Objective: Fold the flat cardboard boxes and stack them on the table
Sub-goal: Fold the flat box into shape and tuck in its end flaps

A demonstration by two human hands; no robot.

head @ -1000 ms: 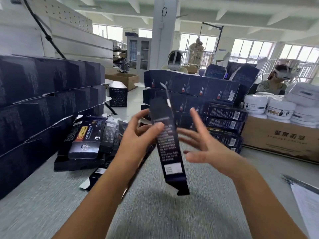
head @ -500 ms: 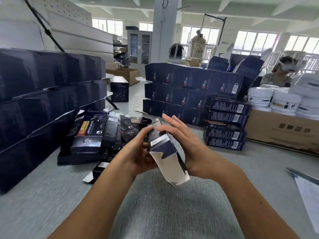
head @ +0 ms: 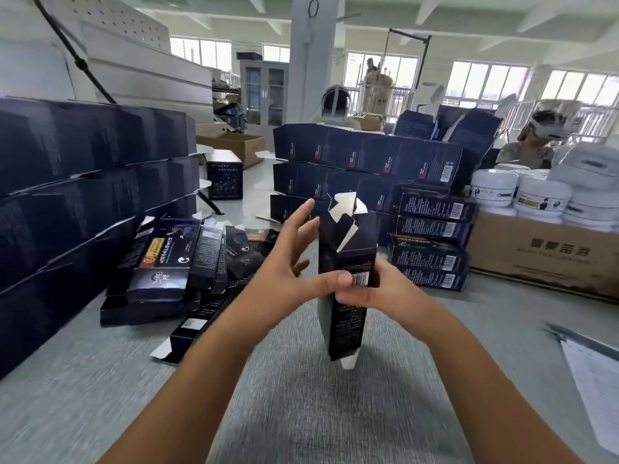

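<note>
A dark cardboard box (head: 348, 259) stands upright in the air over the grey table (head: 100, 380), opened into a tube, with white flaps loose at its top and bottom ends. My right hand (head: 382, 289) grips its middle from the right. My left hand (head: 284, 262) is beside its left face with the fingers spread and the thumb lying across the front near the barcode. A heap of flat dark boxes (head: 181, 266) lies to the left of my hands. Folded boxes are stacked at the far left (head: 83, 195) and behind (head: 368, 159).
A smaller pile of folded boxes (head: 432, 239) sits right of centre. A brown carton (head: 542, 256) carries white jars (head: 542, 195) at the right. A clipboard with paper (head: 596, 370) lies at the right edge. Two people with headsets sit behind the stacks.
The box has swung from a low tilt to upright and higher. My right hand now grips its middle. My left hand has opened its fingers beside it.
</note>
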